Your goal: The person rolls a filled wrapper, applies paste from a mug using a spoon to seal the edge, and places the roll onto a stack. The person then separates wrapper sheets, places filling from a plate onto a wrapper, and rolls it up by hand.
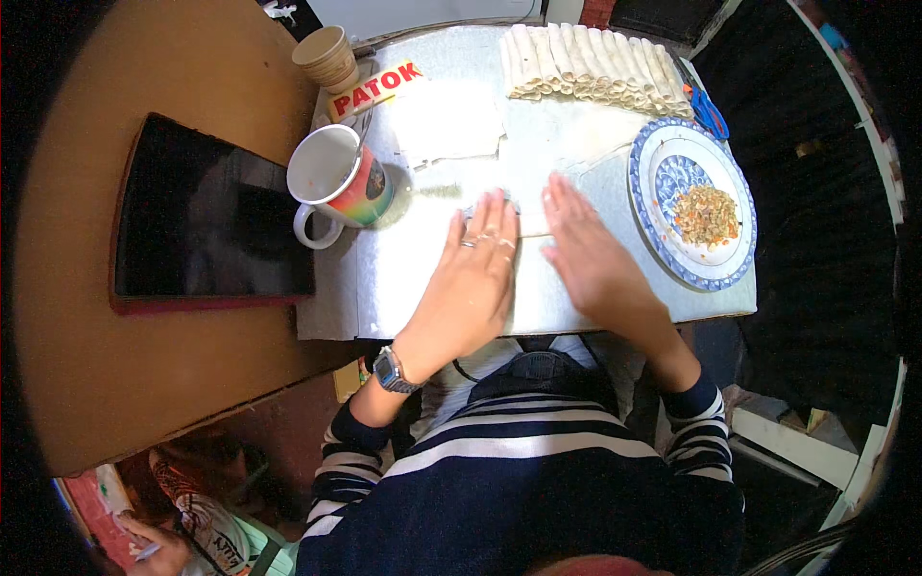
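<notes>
Both hands are over a thin, pale rolled wrapper [534, 225] lying crosswise on the white-covered tabletop [439, 302]. My left hand [479, 273], with a ring and a wristwatch, lies flat with fingers stretched over its left part. At the right end, my right hand [594, 252] is extended, slightly blurred, its fingertips at the roll. Neither hand grasps it; much of the roll is hidden under the fingers. Ahead lie flat white wrapper sheets [454, 126], washed out by glare. To the right stands a blue-patterned plate [645, 209] holding a mound of chopped filling [707, 216].
Finished-looking rolls [594, 65] are stacked at the far right, beside blue-handled scissors [709, 115]. A mug [367, 187], a paper cup [328, 57] and a lettered yellow strip [378, 90] stand left. A dark tablet [209, 216] rests on the brown table [79, 288]. Another person's hand [162, 543] shows lower left.
</notes>
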Demonstrator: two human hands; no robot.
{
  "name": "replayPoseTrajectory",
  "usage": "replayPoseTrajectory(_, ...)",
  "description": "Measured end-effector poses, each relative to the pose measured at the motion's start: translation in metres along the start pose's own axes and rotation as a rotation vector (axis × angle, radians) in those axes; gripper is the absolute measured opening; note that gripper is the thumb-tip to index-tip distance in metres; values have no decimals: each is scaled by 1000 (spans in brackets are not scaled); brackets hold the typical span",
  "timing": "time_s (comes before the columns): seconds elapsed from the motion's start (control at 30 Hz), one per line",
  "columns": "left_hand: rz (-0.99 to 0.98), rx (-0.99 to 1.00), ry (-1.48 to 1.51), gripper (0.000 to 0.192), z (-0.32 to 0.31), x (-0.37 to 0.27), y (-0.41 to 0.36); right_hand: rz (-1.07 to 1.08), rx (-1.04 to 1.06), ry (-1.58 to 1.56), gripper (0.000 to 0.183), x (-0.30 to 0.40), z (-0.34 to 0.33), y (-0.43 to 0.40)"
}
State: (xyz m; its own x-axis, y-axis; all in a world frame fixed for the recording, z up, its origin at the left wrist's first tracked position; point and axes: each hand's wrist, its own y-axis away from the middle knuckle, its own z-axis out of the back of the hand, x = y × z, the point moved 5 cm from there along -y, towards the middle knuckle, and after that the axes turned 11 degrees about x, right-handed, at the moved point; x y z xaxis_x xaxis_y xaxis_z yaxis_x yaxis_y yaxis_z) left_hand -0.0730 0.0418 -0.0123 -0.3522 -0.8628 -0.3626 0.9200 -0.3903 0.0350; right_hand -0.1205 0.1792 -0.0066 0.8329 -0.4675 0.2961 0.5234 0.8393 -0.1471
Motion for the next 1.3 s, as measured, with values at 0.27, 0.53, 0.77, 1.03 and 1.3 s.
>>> replayPoseTrajectory(0.27,54,-342,14,34,40,20,25,-132,-327,-145,25,-18,50,15)
replayPoseTrajectory(0.53,73,-436,9,25,41,23,29,-206,-411,-277,16,-28,45,20)
replayPoseTrajectory(0.77,-65,-325,67,25,25,21,12,-79,-154,-219,26,-13,24,2)
replayPoseTrajectory(1.03,-27,-369,67,27,13,15,-1,25,-110,-87,28,-6,-1,-12)
replayPoseTrajectory(1.3,-93,-335,36,24,11,14,-1,50,-120,-75,26,-9,-5,-5)
